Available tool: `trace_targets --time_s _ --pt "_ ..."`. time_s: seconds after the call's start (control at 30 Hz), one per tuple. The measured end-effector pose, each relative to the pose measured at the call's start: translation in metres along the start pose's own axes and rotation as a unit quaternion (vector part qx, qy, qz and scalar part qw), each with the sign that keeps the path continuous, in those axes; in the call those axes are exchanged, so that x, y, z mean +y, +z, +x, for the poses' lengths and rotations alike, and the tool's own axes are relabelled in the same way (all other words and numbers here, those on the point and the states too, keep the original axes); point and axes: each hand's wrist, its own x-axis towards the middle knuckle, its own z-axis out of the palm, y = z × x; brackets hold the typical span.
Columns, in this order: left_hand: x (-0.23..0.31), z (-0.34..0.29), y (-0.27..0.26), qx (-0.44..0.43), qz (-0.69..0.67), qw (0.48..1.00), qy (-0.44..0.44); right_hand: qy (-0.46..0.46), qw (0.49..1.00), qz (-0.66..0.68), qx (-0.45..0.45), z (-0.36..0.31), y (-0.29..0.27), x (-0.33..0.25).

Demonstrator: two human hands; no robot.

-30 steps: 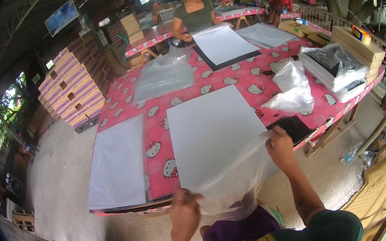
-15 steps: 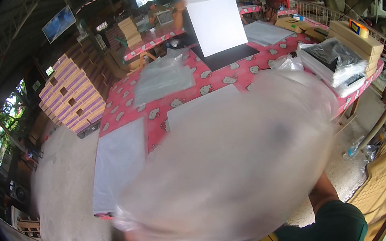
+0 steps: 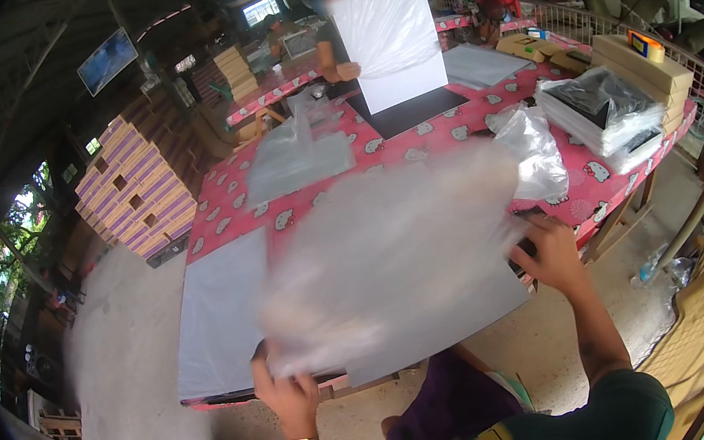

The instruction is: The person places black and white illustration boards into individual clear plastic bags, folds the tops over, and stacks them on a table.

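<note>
A clear plastic bag (image 3: 391, 237), smeared by motion, spreads over the near part of the table between my hands. Beneath its near edge shows a flat grey panel (image 3: 449, 324), which juts past the table edge. At the bag's near left corner, my left hand (image 3: 289, 398) is closed with the fingers bent on the plastic. My right hand (image 3: 552, 249) is closed at the right end, its curled fingers on the bag's edge beside the panel's corner. Dark tips show on its fingers. To the left lies another pale flat panel (image 3: 223, 317).
Across the pink patterned table (image 3: 312, 197), a person holds upright a white panel (image 3: 405, 85), plastic over its upper part. Clear bags (image 3: 299, 169) lie left of it. Wrapped frames (image 3: 605, 114) and long cartons (image 3: 645, 76) sit at the right. Stacked boxes (image 3: 133, 184) stand on the floor.
The billowing plastic has dropped and moved away from me, uncovering my hands and the grey panel. Across the table, the plastic has come down over the upper half of the white panel.
</note>
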Motion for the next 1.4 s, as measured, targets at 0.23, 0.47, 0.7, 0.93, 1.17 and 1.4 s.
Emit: trace_targets --time_s 0.23,0.47,0.7,0.93,1.17,1.4 --pt "-0.029 -0.025 -0.041 -0.302 -0.331 0.870 -0.205 0.037 0.876 0.398 -0.269 -0.014 0.003 0.051" --pt "-0.016 -0.019 -0.056 0.085 -0.708 0.677 -0.181 0.048 0.412 0.897 -0.153 -0.027 0.035 0.006" --pt "-0.011 -0.015 -0.064 0.234 -0.189 0.948 -0.103 -0.065 0.617 0.711 -0.330 -0.021 0.040 -0.023" --pt "0.045 -0.012 -0.010 -0.618 -0.223 0.754 0.025 0.226 0.471 0.852 0.020 0.001 0.009 -0.017" --pt "0.013 -0.013 -0.032 0.005 -0.710 0.651 -0.268 -0.204 0.760 0.395 -0.474 -0.014 0.040 -0.017" --pt "0.001 -0.050 -0.004 -0.412 -0.579 0.650 -0.270 0.321 0.477 0.817 -0.044 -0.006 0.045 -0.004"
